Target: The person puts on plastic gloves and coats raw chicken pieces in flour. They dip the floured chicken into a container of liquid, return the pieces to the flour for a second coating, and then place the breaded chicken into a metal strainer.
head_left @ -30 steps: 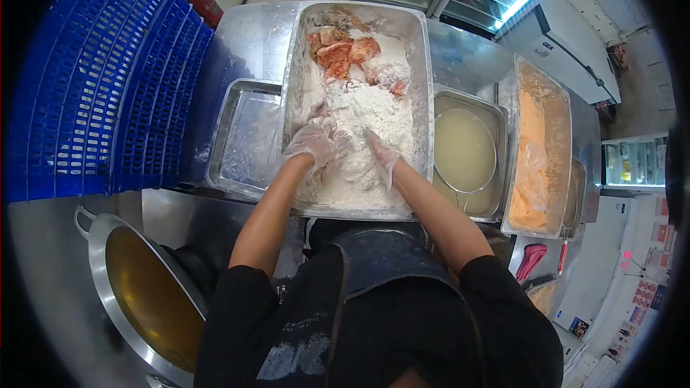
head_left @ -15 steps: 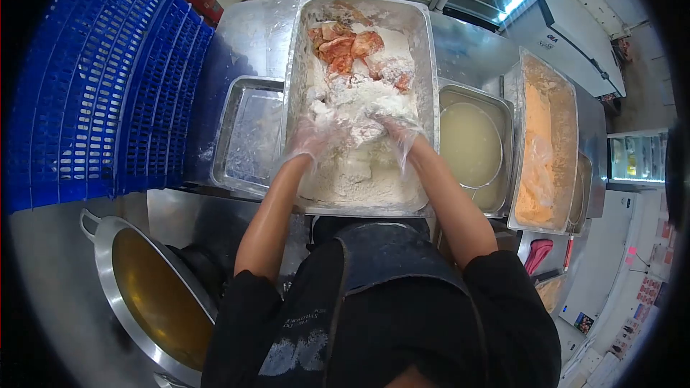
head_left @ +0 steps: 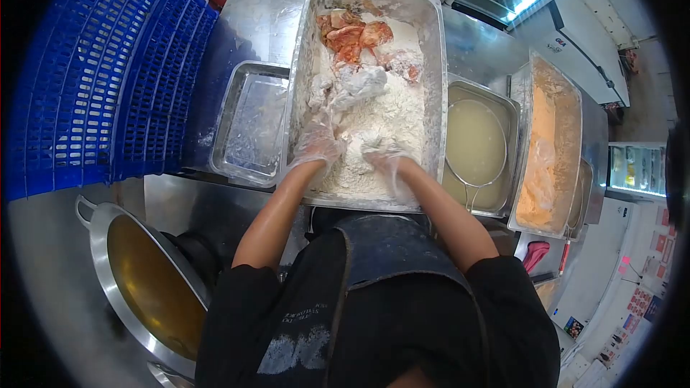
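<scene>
**Flour (head_left: 388, 118) worked at the near end, meat (head_left: 352, 37) piled at the far end**

And both hands are sunk in the flour here, in the near half of the tub (head_left: 435, 100): the left hand (head_left: 315, 147) against the left wall, the right hand (head_left: 392, 159) nearer the middle. Thin clear gloves (head_left: 404, 185) are worn. The left fingers are partly buried, the right tips hidden too; whether anything is gripped cannot be told.

Red, wet-looking meat is seen at the far left, and a floured piece (head_left: 366, 85) is lodged between that heap and the hands. Soft, floppy and fairly weighty, it would be judged; slick where bare, better gripped where dusted. Each piece is best scooped from beneath with both palms, around its thick middle, not pinched at an edge. The flour, loose and light, is easily lifted but readily spilled between spread fingers.
</scene>
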`<action>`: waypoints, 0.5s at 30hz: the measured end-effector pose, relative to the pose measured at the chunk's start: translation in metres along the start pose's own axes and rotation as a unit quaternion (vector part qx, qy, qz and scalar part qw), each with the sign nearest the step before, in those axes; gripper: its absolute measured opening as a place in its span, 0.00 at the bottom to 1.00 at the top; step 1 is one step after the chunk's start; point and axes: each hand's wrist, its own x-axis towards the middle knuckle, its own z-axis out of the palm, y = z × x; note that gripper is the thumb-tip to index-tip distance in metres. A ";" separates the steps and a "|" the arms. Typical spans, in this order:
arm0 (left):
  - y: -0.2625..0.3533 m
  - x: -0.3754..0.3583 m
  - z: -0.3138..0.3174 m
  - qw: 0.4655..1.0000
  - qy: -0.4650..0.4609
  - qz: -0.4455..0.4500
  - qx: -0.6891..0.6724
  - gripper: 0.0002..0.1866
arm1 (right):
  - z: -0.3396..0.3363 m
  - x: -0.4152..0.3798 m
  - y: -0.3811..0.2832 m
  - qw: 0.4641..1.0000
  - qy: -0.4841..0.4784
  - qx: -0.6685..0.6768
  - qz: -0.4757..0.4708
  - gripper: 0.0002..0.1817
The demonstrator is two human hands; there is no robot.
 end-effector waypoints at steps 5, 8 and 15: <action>0.009 -0.004 -0.004 0.991 -0.118 -0.058 -0.012 0.35 | 0.048 0.046 -0.002 0.670 0.067 0.738 -0.049 0.24; 0.006 -0.013 -0.013 0.994 -0.077 -0.021 -0.078 0.36 | 0.052 0.033 -0.008 0.661 0.117 0.740 -0.039 0.24; 0.025 0.026 -0.025 0.966 0.226 -0.002 0.124 0.39 | -0.036 -0.032 0.004 0.918 0.215 0.296 0.153 0.26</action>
